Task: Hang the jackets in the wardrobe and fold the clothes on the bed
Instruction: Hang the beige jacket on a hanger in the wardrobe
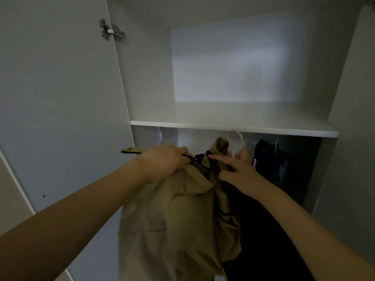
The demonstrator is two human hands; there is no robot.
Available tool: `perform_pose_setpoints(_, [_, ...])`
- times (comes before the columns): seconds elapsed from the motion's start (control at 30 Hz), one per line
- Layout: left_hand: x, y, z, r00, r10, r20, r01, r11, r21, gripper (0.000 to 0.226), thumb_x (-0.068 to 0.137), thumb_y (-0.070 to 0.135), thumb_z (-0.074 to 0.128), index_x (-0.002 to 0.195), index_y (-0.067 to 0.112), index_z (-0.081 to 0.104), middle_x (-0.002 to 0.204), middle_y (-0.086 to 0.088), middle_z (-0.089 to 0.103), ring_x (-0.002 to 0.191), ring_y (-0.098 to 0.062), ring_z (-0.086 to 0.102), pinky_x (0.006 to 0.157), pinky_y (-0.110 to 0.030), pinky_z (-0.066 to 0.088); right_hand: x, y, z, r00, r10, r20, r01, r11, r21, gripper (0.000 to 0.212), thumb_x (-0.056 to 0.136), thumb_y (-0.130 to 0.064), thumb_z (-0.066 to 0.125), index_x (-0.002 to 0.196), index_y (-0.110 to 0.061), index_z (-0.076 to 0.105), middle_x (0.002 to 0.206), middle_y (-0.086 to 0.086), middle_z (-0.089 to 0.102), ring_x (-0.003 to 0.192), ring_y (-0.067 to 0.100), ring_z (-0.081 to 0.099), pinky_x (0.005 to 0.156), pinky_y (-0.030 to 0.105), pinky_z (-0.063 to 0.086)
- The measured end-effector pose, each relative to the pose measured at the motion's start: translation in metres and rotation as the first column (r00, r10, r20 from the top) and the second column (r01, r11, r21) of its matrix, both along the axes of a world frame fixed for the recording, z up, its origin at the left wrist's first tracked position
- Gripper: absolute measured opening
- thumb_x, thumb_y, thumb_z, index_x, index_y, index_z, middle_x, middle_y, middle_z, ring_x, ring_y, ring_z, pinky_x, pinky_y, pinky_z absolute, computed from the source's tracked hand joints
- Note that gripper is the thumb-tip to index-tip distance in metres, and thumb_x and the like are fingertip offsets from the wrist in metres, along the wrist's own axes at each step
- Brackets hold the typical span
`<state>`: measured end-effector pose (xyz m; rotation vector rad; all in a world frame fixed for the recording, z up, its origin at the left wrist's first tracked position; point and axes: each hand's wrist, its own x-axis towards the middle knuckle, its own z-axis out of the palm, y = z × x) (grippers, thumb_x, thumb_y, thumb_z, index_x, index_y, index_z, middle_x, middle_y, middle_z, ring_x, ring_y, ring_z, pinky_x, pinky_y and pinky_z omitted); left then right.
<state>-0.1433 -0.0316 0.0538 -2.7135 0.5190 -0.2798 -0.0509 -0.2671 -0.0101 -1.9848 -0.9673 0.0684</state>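
Open white wardrobe (pixel 146 82), seen from below and close up, pale grey in dim light. Door (pixel 56 98) swung out on the left, metal hinge (pixel 111 31) high on its inner edge, small screw hole lower down. Bare white shelf (pixel 233 122) across the middle, a patch of light on the back wall above it.

Below the shelf, held up in front of the hanging space: tan jacket (pixel 172 230), soft and crumpled, dark lining showing at the collar, thin dark piping along an inner seam, a strap tab with a hole sticking out to the left. Body of it drooping down out of view.

To its right, dark clothes (pixel 269 163) already hanging, a thin pale hook just visible above them; more dark fabric below.

Left hand (pixel 162 163) clamped on the bunched collar, fingers curled round the cloth. Right hand (pixel 241 171) pinching the base of a pink hanger (pixel 235 136), forefinger stretched out onto the collar's dark edge. Hanger hook rising just under the shelf's front lip; whether over a rail, cannot tell.
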Motion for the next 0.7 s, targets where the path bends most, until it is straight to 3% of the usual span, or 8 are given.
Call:
perform_pose_setpoints(0.07, [0.001, -0.003, 0.0, 1.0, 0.025, 0.018, -0.024, 0.999, -0.022, 0.032, 0.099, 0.022, 0.048, 0.129, 0.031, 0.05, 0.111, 0.003, 0.049, 0.089, -0.019, 0.057, 0.075, -0.038, 0.053, -0.005, 0.008, 0.002, 0.993, 0.026, -0.115, -0.026, 1.0, 0.001, 0.042, 0.069, -0.072, 0.068, 0.108, -0.066, 0.052, 0.1, -0.028, 0.021, 0.089, -0.024, 0.027, 0.077, -0.007, 0.031])
perform_pose_setpoints(0.17, [0.004, -0.009, 0.001, 0.997, 0.052, 0.049, -0.047, 0.994, -0.103, 0.03, 0.097, 0.022, 0.051, 0.126, 0.028, 0.055, 0.108, 0.003, 0.05, 0.088, -0.019, 0.058, 0.076, -0.036, 0.052, -0.007, 0.021, -0.006, 1.0, -0.031, -0.005, 0.03, 0.987, -0.161, 0.086, 0.044, -0.094, 0.061, 0.12, -0.056, 0.051, 0.103, -0.022, 0.018, 0.101, -0.003, 0.032, 0.089, 0.008, 0.031])
perform_pose_setpoints(0.27, [0.004, -0.009, 0.004, 0.996, 0.069, 0.061, -0.063, 0.994, -0.094, 0.03, 0.098, 0.023, 0.05, 0.127, 0.024, 0.058, 0.11, 0.0, 0.052, 0.091, -0.019, 0.058, 0.074, -0.028, 0.045, -0.008, 0.031, -0.009, 0.993, -0.071, 0.094, 0.085, 0.985, -0.152, 0.047, 0.058, -0.08, 0.067, 0.094, -0.052, 0.054, 0.102, -0.014, 0.02, 0.092, 0.002, 0.04, 0.075, 0.016, 0.041])
perform_pose_setpoints(0.37, [-0.004, -0.009, 0.004, 0.992, 0.05, 0.115, -0.039, 0.995, -0.094, 0.027, 0.1, 0.027, 0.048, 0.124, 0.025, 0.06, 0.109, 0.001, 0.052, 0.088, -0.019, 0.059, 0.072, -0.03, 0.046, -0.006, 0.039, -0.012, 0.958, -0.141, 0.25, 0.175, 0.977, -0.122, 0.013, 0.083, -0.053, 0.057, 0.079, -0.044, 0.05, 0.099, -0.011, 0.024, 0.079, 0.007, 0.047, 0.063, 0.019, 0.039])
perform_pose_setpoints(0.47, [-0.015, -0.004, -0.001, 0.973, 0.119, 0.197, -0.092, 0.985, -0.144, 0.028, 0.093, 0.039, 0.054, 0.115, 0.025, 0.063, 0.113, 0.001, 0.05, 0.094, -0.022, 0.057, 0.078, -0.035, 0.046, -0.006, 0.044, -0.01, 0.925, -0.238, 0.295, 0.261, 0.964, -0.042, 0.022, 0.094, -0.046, 0.046, 0.074, -0.036, 0.048, 0.092, -0.013, 0.027, 0.07, 0.006, 0.047, 0.056, 0.02, 0.034])
perform_pose_setpoints(0.57, [-0.029, 0.018, -0.023, 0.877, 0.37, 0.307, -0.341, 0.929, -0.147, 0.033, 0.083, 0.046, 0.061, 0.109, 0.027, 0.068, 0.132, -0.001, 0.044, 0.117, -0.026, 0.045, 0.096, -0.041, 0.032, -0.004, 0.038, -0.011, 0.922, -0.356, 0.152, 0.349, 0.935, 0.068, 0.026, 0.095, -0.048, 0.043, 0.075, -0.032, 0.043, 0.089, -0.014, 0.035, 0.068, 0.011, 0.051, 0.057, 0.026, 0.035])
perform_pose_setpoints(0.63, [-0.042, 0.03, -0.04, 0.753, 0.488, 0.443, -0.385, 0.871, -0.305, 0.025, 0.078, 0.029, 0.072, 0.101, 0.02, 0.072, 0.134, -0.014, 0.049, 0.116, -0.038, 0.047, 0.094, -0.048, 0.035, -0.003, 0.033, -0.016, 0.9, -0.411, 0.146, 0.402, 0.911, 0.089, 0.027, 0.096, -0.044, 0.042, 0.075, -0.028, 0.043, 0.088, -0.014, 0.037, 0.067, 0.01, 0.05, 0.055, 0.024, 0.031])
perform_pose_setpoints(0.7, [-0.047, 0.034, -0.057, 0.64, 0.552, 0.534, -0.275, 0.814, -0.512, 0.019, 0.074, 0.008, 0.073, 0.092, 0.01, 0.07, 0.118, -0.023, 0.054, 0.097, -0.042, 0.053, 0.078, -0.048, 0.045, -0.005, 0.033, -0.02, 0.891, -0.43, 0.145, 0.422, 0.903, 0.085, 0.027, 0.096, -0.043, 0.042, 0.078, -0.024, 0.046, 0.088, -0.016, 0.035, 0.068, 0.007, 0.049, 0.055, 0.023, 0.03])
